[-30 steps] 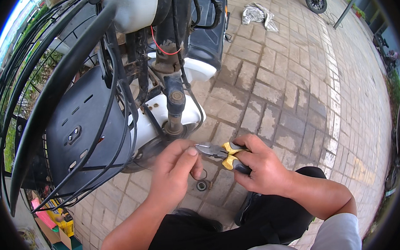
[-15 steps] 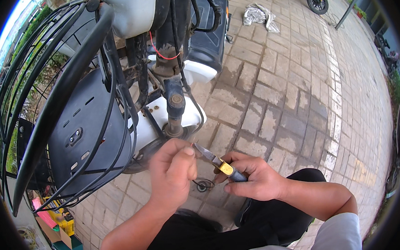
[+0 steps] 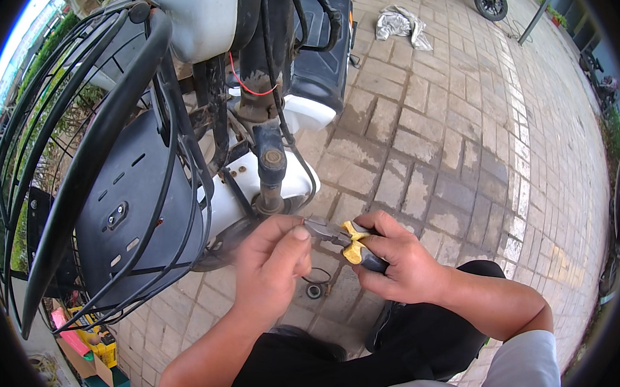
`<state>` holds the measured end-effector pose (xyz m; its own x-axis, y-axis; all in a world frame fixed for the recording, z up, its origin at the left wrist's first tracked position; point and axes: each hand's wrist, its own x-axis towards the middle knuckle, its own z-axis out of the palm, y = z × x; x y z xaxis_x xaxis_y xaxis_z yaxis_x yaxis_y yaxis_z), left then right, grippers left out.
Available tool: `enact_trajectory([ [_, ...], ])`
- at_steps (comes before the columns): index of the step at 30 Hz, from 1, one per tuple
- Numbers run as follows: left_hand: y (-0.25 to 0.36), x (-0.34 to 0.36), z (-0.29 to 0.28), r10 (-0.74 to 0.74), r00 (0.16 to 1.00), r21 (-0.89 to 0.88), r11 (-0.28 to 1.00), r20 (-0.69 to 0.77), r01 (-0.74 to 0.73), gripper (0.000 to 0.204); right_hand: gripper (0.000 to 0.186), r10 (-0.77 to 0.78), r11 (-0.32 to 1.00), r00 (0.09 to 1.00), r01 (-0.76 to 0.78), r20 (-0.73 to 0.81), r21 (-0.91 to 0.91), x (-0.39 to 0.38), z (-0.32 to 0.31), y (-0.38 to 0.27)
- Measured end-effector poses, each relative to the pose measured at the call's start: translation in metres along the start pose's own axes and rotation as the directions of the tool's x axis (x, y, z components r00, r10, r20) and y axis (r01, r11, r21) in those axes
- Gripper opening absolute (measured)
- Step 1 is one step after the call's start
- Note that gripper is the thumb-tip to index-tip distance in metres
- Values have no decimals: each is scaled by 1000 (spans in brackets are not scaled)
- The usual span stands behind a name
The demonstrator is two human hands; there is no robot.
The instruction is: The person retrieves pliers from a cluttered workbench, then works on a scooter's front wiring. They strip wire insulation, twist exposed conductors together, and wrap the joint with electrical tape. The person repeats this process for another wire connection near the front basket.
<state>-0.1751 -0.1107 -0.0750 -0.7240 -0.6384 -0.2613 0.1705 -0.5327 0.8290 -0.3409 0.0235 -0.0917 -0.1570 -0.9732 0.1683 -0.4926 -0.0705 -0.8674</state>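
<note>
My left hand (image 3: 275,262) pinches a small thin thing, mostly hidden by the fingertips, at the tips of the pliers (image 3: 329,234). My right hand (image 3: 401,265) grips their yellow-and-dark handles, just right of my left fingers. A dark thin loop (image 3: 320,272) is below my hands, beside a small metal ring (image 3: 313,290); whether this rests on the paving is unclear. Behind them stands a stripped scooter front, with a bolted steering column (image 3: 273,160), white fairing (image 3: 225,203) and a short red wire (image 3: 249,87).
A black wire basket (image 3: 121,57) and grey plate (image 3: 141,213) fill the left. Boxes with coloured items (image 3: 84,360) sit at lower left. On the brick paving (image 3: 465,166) lie a crumpled cloth (image 3: 403,27) and, farther back, a parked wheel (image 3: 490,5) beside a post.
Half a second ago the pliers angled down to the right with my right hand lower. They are turned again, both handles showing, and my right hand has risen slightly.
</note>
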Motion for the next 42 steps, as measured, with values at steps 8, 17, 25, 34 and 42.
enact_trajectory([
  [8,2,0,-5,-31,999,-20,999,34,32,11,34,-46,984,999,43,-18,-170,-2,-1,3],
  [17,4,-3,-2,123,987,223,964,104,-144,14,29,-2,997,998,-3,-61,-77,-5,4,-5],
  [25,1,0,-3,161,982,264,947,99,-182,15,24,2,1000,992,-4,-127,-12,-7,8,-5],
  [34,0,6,2,150,988,311,938,33,-153,15,26,-37,996,987,23,-157,-92,-6,9,1],
  [42,0,8,4,144,989,299,944,16,-143,15,29,-32,995,984,14,-175,-103,-5,11,0],
])
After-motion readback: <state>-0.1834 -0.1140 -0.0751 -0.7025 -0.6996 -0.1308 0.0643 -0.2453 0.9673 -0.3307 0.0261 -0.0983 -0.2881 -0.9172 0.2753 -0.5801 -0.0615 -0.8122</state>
